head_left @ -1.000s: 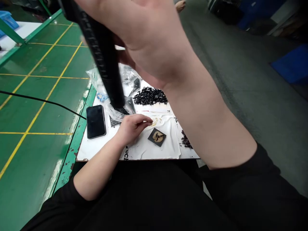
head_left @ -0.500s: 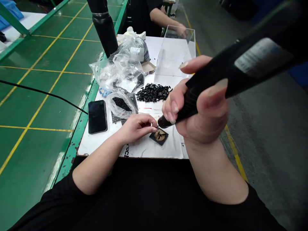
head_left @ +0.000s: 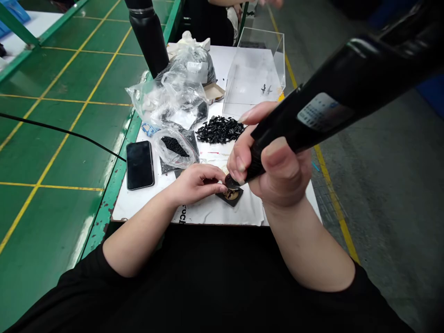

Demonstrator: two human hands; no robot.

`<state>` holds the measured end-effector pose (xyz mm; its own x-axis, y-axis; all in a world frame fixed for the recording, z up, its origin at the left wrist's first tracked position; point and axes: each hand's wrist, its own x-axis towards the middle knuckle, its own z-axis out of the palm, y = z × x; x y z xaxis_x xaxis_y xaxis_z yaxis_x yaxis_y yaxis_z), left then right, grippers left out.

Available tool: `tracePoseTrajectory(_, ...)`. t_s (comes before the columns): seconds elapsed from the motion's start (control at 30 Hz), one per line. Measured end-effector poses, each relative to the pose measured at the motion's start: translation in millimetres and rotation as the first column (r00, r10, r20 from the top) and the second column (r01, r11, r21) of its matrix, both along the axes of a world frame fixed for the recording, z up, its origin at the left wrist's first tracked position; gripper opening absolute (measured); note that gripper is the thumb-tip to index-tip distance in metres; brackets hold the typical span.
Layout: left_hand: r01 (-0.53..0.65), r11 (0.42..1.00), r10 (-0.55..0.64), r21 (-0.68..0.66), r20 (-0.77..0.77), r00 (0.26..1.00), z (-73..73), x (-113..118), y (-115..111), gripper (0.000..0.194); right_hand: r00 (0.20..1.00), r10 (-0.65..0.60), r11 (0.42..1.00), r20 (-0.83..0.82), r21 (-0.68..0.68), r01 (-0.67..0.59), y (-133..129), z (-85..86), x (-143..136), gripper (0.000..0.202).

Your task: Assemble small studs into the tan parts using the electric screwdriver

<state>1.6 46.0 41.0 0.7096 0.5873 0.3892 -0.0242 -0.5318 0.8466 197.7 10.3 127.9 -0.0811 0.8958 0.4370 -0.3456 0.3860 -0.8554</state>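
Observation:
My right hand (head_left: 277, 171) is wrapped round a black electric screwdriver (head_left: 308, 111) with a white label, held at a slant with its nose pointing down and left. Under that nose lies a dark square block (head_left: 233, 201) with a round tan recess and a small dark part in it. My left hand (head_left: 201, 184) rests at the block's left edge, thumb and forefinger pinched beside the screwdriver's tip. What the pinch holds is too small to make out. Behind the hands is a pile of small black plastic parts (head_left: 220, 130).
An open plastic bag of tiny black pieces (head_left: 175, 147) and a phone (head_left: 139, 165) lie to the left. Further back stand clear bags (head_left: 183, 92), a black bottle (head_left: 149, 41) and a clear acrylic box (head_left: 253, 78) with two dark parts. A green conveyor frame (head_left: 100, 226) borders the table.
My right hand has brought the screwdriver down and left, its nose now over the block. My left hand has stayed nearly still. Across the table, another person's hand has moved up from the clear box.

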Motion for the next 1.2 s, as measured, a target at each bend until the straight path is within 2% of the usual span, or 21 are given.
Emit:
tracePoseTrajectory(0.13, -0.054, 0.992, 0.064, 0.117, -0.083, 0.995, -6.8, 0, -1, 0.035, 0.991, -0.095, 0.992, 0.093, -0.074, 0.102, -11, -5.0, 7, 0.043)
tracePoseTrajectory(0.27, 0.018, 0.983, 0.028, 0.185, -0.245, 0.969, -15.9, 1, -2, 0.029, 0.989, -0.136, 0.984, 0.065, -0.11, 0.142, -18, -9.4, 12, 0.044)
tracePoseTrajectory(0.4, 0.042, 0.968, 0.041, 0.247, -0.323, 0.946, -20.4, 2, -3, 0.03, 0.99, -0.139, 0.982, 0.024, -0.122, 0.141, -19, -15.7, 12, 0.045)
tracePoseTrajectory(0.53, 0.057, 0.958, 0.05, 0.281, -0.357, 0.933, -19.6, 3, -3, 0.027, 0.994, -0.105, 0.987, 0.008, -0.124, 0.105, -18, -24.2, 11, 0.04)
tracePoseTrajectory(0.7, 0.059, 0.945, 0.071, 0.321, -0.38, 0.922, -19.1, 3, -4, 0.03, 0.991, -0.129, 0.983, 0.046, -0.128, 0.134, -17, -32.7, 10, 0.041)
tracePoseTrajectory(0.9, 0.063, 0.928, 0.072, 0.367, -0.345, 0.936, -23.3, 2, 0, 0.03, 0.989, -0.081, 0.975, 0.122, -0.198, 0.104, -17, -33.6, 13, 0.051)
tracePoseTrajectory(1.07, 0.081, 0.934, 0.051, 0.347, -0.356, 0.933, -26.7, 4, 1, 0.026, 0.989, -0.014, 0.982, 0.147, -0.184, 0.041, -14, -35.8, 17, 0.047)
tracePoseTrajectory(1.2, 0.073, 0.932, 0.062, 0.356, -0.355, 0.933, -27.6, 5, 2, 0.025, 0.99, 0.016, 0.979, 0.142, -0.204, 0.014, -13, -35.8, 17, 0.054)
